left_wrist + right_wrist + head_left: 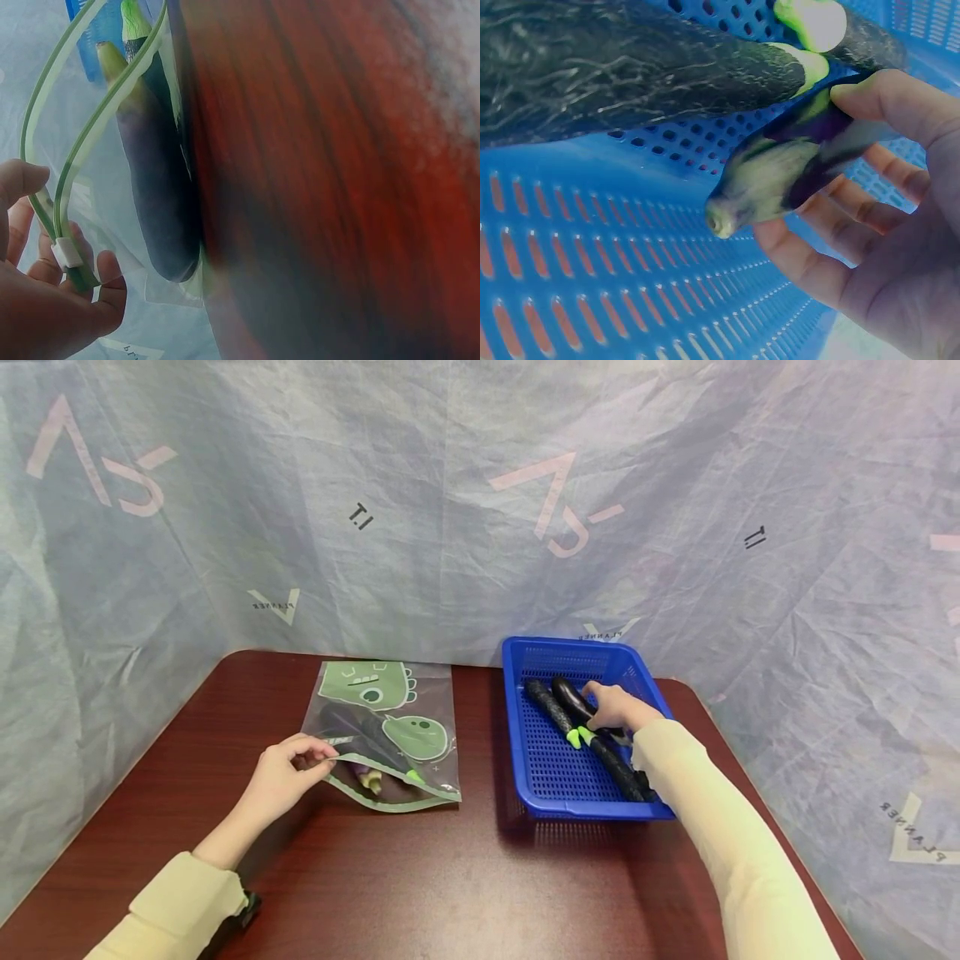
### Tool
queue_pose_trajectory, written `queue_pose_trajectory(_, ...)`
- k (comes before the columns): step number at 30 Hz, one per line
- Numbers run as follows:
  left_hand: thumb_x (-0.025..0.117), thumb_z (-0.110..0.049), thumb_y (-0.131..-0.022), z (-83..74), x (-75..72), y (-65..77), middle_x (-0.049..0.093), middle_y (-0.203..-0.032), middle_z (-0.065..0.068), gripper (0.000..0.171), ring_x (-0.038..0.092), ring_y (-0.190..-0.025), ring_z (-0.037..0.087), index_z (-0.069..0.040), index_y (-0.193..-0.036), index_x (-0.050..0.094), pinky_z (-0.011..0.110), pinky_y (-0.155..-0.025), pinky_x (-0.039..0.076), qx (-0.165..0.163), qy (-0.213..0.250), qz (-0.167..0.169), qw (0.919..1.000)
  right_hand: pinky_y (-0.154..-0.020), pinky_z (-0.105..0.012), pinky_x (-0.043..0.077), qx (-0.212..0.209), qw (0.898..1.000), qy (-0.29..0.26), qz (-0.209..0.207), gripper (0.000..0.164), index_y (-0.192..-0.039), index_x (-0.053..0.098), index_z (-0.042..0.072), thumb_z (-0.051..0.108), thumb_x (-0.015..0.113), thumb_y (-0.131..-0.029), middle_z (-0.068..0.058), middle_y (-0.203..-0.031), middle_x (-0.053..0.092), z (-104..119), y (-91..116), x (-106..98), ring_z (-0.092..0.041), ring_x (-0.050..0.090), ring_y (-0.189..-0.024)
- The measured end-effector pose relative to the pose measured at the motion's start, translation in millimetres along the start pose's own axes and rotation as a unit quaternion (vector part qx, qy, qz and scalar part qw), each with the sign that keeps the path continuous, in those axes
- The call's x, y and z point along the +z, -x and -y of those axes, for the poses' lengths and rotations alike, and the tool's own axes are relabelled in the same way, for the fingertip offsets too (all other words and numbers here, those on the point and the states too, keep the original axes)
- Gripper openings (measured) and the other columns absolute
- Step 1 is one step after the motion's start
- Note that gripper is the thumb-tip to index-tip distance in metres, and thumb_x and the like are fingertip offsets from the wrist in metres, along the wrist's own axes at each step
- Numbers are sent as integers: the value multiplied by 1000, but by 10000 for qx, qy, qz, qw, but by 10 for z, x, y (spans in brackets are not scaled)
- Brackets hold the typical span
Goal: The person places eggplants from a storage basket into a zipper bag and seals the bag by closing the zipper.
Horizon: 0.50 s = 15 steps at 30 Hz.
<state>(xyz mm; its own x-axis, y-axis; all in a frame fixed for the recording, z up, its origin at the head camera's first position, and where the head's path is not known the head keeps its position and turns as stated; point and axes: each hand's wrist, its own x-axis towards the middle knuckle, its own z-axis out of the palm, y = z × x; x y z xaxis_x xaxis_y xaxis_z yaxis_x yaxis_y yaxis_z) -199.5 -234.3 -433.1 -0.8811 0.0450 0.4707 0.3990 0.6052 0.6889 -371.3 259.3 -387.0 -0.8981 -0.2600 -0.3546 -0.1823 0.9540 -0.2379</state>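
Note:
My left hand [283,777] pinches the left corner of a clear zip bag [437,689] with green dinosaur print, near its white slider [67,253]. The bag's mouth gapes towards me. Inside lie a purple eggplant [161,195] with a pale stem and a dark vegetable [155,79] with a bright green end. Over the blue basket [512,727], my right hand [618,708] grips another eggplant [772,176], thumb on top and fingers curled beneath. Beside it in the basket lie two long, wrinkled black vegetables [549,706] with bright green ends, one [617,768] nearer me.
Both the bag and the basket rest on a reddish-brown wooden table [420,877], the basket to the right. Grey-white printed sheeting [442,568] hangs behind and along both sides. A small dark object [243,910] shows by the left sleeve.

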Motion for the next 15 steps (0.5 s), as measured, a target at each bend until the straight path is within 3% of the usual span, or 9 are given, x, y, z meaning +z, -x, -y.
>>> queue_pose_trajectory(7, 71, -3, -71, 15, 4, -8, 56, -72, -5, 16, 48, -65, 5, -16, -78, 67, 17, -55, 38, 10, -27, 2, 10000, -43, -31, 46, -90, 9999, -49, 91, 67, -134, 30, 12, 17, 65, -78, -24, -112, 47, 66, 53, -58, -22, 53, -68)
queue_pose_trajectory(15, 71, -4, -71, -5, 3, -5, 56, -72, -6, 15, 48, -64, 4, -16, -78, 66, 17, -54, 39, -20, 13, 41, 10000, -46, -32, 46, -229, 9995, -28, 210, 64, -134, 30, 12, 17, 64, -79, -11, -85, 47, 160, 134, -162, -16, 45, -57)
